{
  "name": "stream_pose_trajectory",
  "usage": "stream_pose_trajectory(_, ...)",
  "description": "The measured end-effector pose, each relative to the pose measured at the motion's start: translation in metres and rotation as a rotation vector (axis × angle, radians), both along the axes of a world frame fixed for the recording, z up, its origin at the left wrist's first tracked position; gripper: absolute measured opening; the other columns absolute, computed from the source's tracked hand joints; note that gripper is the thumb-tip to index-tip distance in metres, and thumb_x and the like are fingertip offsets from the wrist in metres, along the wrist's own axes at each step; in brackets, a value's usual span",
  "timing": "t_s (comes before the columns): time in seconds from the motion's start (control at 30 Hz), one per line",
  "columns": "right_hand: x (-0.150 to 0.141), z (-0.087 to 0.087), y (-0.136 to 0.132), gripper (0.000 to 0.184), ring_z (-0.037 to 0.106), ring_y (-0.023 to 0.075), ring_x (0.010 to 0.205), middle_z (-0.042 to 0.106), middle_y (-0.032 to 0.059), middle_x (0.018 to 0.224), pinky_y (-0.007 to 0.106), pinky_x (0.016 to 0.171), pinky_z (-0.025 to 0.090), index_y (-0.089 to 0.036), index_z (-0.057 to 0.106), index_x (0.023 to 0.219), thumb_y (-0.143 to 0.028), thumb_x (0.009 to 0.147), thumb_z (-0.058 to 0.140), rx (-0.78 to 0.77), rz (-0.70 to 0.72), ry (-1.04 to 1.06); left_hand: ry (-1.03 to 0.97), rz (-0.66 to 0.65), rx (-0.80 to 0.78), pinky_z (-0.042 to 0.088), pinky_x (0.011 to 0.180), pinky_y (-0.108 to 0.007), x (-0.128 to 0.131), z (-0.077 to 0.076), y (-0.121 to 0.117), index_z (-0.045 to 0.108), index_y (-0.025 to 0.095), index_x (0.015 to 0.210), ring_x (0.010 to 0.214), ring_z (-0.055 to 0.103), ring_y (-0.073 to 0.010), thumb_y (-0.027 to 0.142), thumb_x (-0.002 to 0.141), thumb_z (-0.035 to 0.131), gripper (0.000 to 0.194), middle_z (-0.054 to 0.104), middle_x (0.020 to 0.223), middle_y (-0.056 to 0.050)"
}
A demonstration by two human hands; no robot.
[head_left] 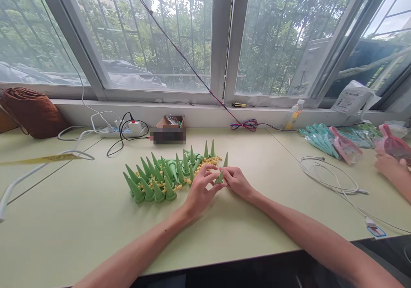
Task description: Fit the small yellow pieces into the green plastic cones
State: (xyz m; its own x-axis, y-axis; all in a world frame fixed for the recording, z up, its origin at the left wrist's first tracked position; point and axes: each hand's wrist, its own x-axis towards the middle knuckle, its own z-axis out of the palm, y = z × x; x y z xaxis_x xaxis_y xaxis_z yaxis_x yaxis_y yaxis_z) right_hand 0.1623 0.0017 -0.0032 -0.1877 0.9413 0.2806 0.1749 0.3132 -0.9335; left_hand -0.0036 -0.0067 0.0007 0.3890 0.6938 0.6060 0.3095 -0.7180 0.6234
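Between my two hands, just right of the cluster on the table, is a small green plastic cone (pixel 220 178). My left hand (pixel 201 189) curls around it with thumb and fingers. My right hand (pixel 236 182) pinches at its right side; the fingertips partly hide the grip. Another green cone (pixel 225 160) points up just behind my right fingers. To the left stand several green cones (pixel 154 191) in rows, with wider round bases. Small yellow plastic pieces (pixel 205 163) lie in a heap behind my left hand and among the cones.
A small cardboard box (pixel 175 121), a power strip (pixel 123 129) with cables and a bottle (pixel 293 115) stand along the window sill. Coiled white cable (pixel 327 176) lies to the right. Beyond it, another person's hand (pixel 391 170) is by a pink scoop-like item (pixel 390 141) and teal items (pixel 321 139).
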Motion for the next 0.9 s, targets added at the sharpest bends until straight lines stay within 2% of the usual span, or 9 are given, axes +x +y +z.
stream_pose_trajectory(0.23, -0.001, -0.002, 0.000, 0.053, 0.033, 0.0097, 0.044, 0.037, -0.0046, 0.045, 0.024, 0.046, 0.031, -0.020, 0.040, 0.053, -0.056, 0.092, 0.045, 0.035, -0.015, 0.017, -0.038, -0.038, -0.054, 0.059, 0.071, -0.031, 0.001, 0.002, 0.000, 0.071, 0.023, 0.097, 0.094, 0.062, -0.0191, 0.028, 0.088, 0.066, 0.012, 0.063, 0.110, -0.007)
stream_pose_trajectory(0.47, -0.004, -0.003, 0.000, 0.055, 0.032, 0.0095, 0.043, 0.037, -0.0045, 0.044, 0.025, 0.044, 0.028, -0.020, 0.038, 0.054, -0.059, 0.092, 0.044, 0.031, -0.062, 0.024, -0.103, -0.056, -0.133, 0.059, 0.073, -0.029, 0.004, 0.006, -0.002, 0.066, 0.019, 0.089, 0.091, 0.061, -0.0170, 0.025, 0.090, 0.061, 0.009, 0.064, 0.102, -0.006)
stream_pose_trajectory(0.67, -0.003, -0.008, 0.003, 0.059, 0.032, 0.0091, 0.043, 0.037, -0.0039, 0.044, 0.024, 0.045, 0.028, -0.020, 0.035, 0.051, -0.058, 0.095, 0.041, 0.078, -0.077, 0.016, -0.248, -0.139, -0.331, 0.059, 0.076, -0.031, 0.005, 0.000, 0.002, 0.064, 0.017, 0.100, 0.084, 0.065, -0.0158, 0.030, 0.089, 0.063, 0.017, 0.063, 0.098, -0.006)
stream_pose_trajectory(0.8, -0.002, -0.010, 0.004, 0.060, 0.032, 0.0085, 0.044, 0.034, -0.0046, 0.045, 0.023, 0.045, 0.029, -0.020, 0.033, 0.050, -0.059, 0.095, 0.042, 0.103, -0.081, 0.023, -0.365, -0.238, -0.479, 0.060, 0.077, -0.031, 0.005, -0.003, 0.005, 0.065, 0.016, 0.104, 0.092, 0.068, -0.0200, 0.032, 0.088, 0.066, 0.023, 0.066, 0.102, -0.007)
stream_pose_trajectory(0.9, -0.002, -0.011, 0.004, 0.061, 0.033, 0.0081, 0.042, 0.035, -0.0046, 0.045, 0.022, 0.044, 0.030, -0.019, 0.036, 0.049, -0.059, 0.095, 0.042, 0.104, -0.067, 0.039, -0.413, -0.287, -0.563, 0.062, 0.074, -0.031, 0.005, 0.000, 0.005, 0.065, 0.015, 0.104, 0.091, 0.070, -0.0211, 0.033, 0.087, 0.067, 0.025, 0.068, 0.101, -0.007)
